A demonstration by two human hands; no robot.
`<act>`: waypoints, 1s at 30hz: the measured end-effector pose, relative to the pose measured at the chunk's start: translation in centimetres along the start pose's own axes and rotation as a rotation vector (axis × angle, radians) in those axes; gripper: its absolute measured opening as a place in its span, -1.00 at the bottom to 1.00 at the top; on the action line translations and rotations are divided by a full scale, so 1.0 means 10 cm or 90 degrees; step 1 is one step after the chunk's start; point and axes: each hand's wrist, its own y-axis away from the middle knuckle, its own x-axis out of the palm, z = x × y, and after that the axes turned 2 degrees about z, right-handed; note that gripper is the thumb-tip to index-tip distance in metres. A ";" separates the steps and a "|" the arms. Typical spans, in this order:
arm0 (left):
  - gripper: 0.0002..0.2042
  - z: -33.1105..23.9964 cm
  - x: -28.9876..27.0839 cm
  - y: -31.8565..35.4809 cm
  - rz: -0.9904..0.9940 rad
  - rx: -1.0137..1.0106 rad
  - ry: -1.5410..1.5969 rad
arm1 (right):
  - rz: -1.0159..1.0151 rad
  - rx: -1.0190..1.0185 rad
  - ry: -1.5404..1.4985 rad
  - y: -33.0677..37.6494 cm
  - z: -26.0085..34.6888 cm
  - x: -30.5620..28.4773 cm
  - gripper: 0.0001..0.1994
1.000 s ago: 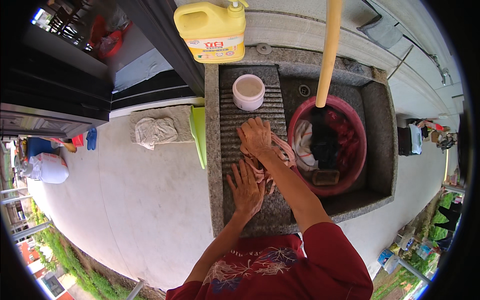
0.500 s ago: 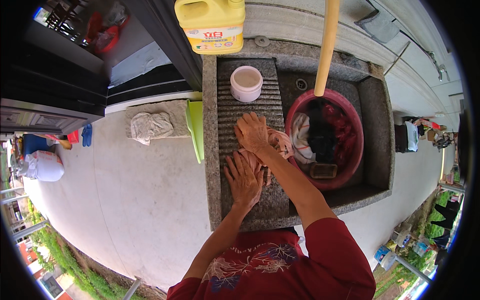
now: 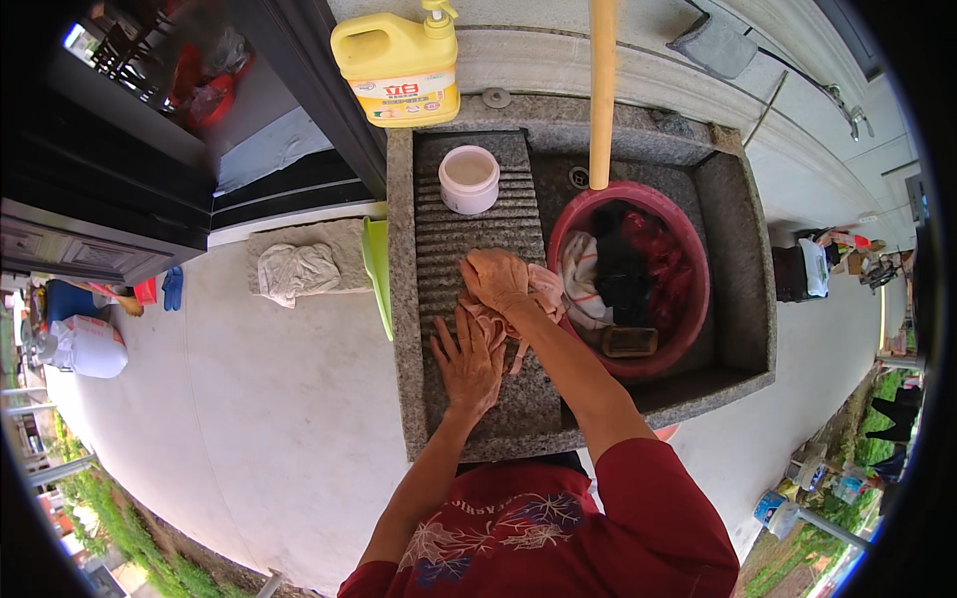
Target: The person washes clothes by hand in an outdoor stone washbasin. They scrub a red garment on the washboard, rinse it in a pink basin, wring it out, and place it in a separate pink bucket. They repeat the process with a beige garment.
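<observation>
A crumpled pink cloth lies on the ridged stone washboard of the sink. My right hand is closed over the cloth, fingers curled into it and knuckles up. Just nearer to me, my left hand rests flat with its fingers spread, its inner side touching the lower edge of the cloth. Part of the cloth is hidden beneath both hands. Its right end reaches the rim of a pink basin.
In the basin are a white cloth, dark and red clothes and a brownish bar-shaped block. A round pale-pink tub stands on the washboard's far end. Behind are a yellow pump jug and a wooden pole.
My right hand's fingers have curled from stretched out into a closed grip on the pink cloth. The whole view has shifted slightly; my left hand stays flat.
</observation>
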 end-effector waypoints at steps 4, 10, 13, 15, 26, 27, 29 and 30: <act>-0.25 0.21 -0.14 0.06 -0.008 -0.007 0.301 | 0.076 0.203 -0.276 -0.15 0.04 -0.27 -0.66; -0.06 0.02 -1.04 -0.17 -0.086 0.058 0.693 | 0.245 0.253 -0.902 -0.22 0.87 -1.45 -0.73; -0.27 0.05 -0.96 -0.19 0.099 0.023 0.943 | 0.287 0.165 -1.179 -0.23 1.01 -1.70 -0.75; -0.40 0.00 -0.98 -0.15 0.102 -0.028 1.069 | 0.200 0.135 -1.162 -0.25 0.93 -1.72 -0.77; -0.16 -0.09 -0.42 0.04 -0.027 -0.001 0.411 | -0.191 0.065 0.150 0.33 -0.35 -0.23 -0.81; -0.16 -0.09 -0.47 -0.02 -0.002 -0.082 0.518 | -0.163 0.082 0.117 0.36 -0.33 -0.21 -0.82; -0.15 -0.02 -0.46 -0.07 -0.003 -0.080 0.428 | -0.114 -0.021 -0.077 0.42 -0.11 -0.30 -0.83; -0.15 0.11 -0.32 -0.07 -0.002 -0.032 0.301 | -0.072 -0.084 -0.160 0.49 0.15 -0.43 -0.82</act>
